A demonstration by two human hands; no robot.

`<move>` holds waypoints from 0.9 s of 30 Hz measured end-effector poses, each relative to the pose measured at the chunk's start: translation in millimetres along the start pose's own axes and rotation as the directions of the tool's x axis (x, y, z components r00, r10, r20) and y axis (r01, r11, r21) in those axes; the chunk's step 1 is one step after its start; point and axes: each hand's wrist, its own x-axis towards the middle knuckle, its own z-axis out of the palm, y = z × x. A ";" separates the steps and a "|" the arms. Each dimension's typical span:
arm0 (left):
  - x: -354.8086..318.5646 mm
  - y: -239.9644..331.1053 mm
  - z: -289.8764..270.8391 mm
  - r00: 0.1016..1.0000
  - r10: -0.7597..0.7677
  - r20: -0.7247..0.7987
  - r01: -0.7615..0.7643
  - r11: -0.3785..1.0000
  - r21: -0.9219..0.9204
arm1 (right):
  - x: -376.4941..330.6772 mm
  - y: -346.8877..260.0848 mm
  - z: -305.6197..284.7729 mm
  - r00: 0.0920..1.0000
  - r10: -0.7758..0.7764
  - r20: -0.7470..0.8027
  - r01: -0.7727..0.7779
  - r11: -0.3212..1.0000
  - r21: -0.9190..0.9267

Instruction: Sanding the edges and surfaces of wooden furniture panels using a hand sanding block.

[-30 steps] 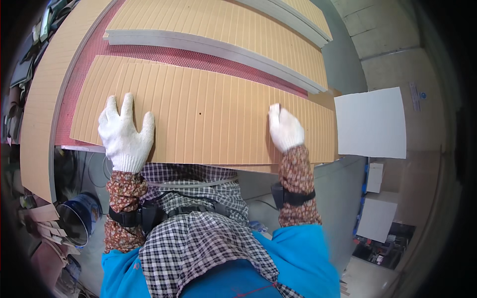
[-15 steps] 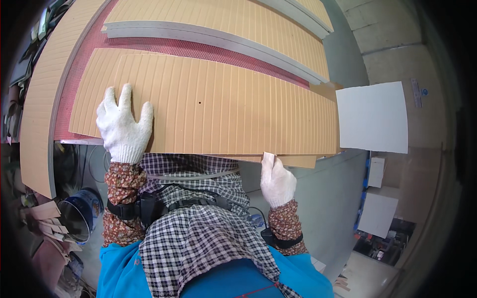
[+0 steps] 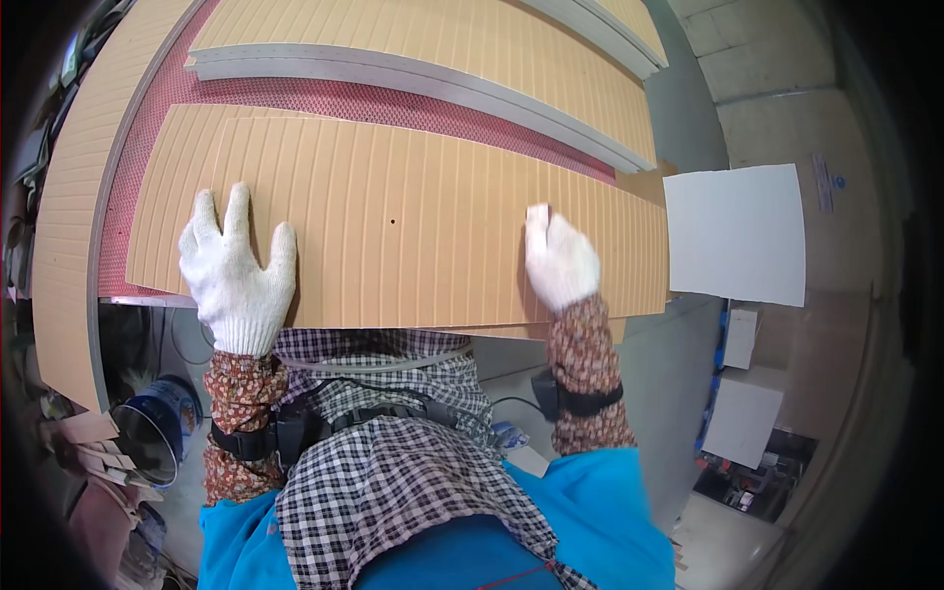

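A tan grooved panel (image 3: 413,256) with a small dark hole lies across the table in front of me, on top of a similar panel (image 3: 175,197) that shows at its left end and lower right edge. My left hand (image 3: 236,280), in a white knitted glove, rests on the left part of the panel with its fingers spread. Over the panel's right part, my gloved right hand (image 3: 565,261) is closed round a small pale flat piece (image 3: 538,212). Only the tip of that piece shows above the fingers, so its kind is unclear.
Beyond the panels runs red textured matting (image 3: 344,98), with a stack of grooved panels (image 3: 423,54) behind it. A white sheet (image 3: 737,234) stands off the right end. At the lower left are a blue bucket (image 3: 162,428) and scrap strips (image 3: 98,442).
My right hand has moved from the panel's near edge up and onto its surface, still holding the pale piece. The left hand stays spread on the panel, which sits slightly lower in view.
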 end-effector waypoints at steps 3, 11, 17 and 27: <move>-0.5 -1.2 -1.1 1.000 0.006 -0.011 -0.006 1.000 0.016 | 59.2 -4.0 -4.0 1.000 0.022 -0.010 -0.021 0.994 0.105; 0.0 3.8 -2.3 1.000 -0.016 0.018 0.016 1.000 0.000 | 114.0 6.4 -6.1 0.997 -0.083 -0.006 0.083 0.996 0.011; -2.6 -1.0 1.6 0.999 -0.027 0.018 0.027 1.000 0.016 | 3.4 -17.7 -18.5 0.993 0.097 0.074 -0.105 0.987 0.118; -0.2 -0.7 0.6 0.999 -0.024 0.025 0.024 1.000 0.020 | -137.9 0.2 11.5 1.000 -0.001 0.001 0.001 1.000 -0.004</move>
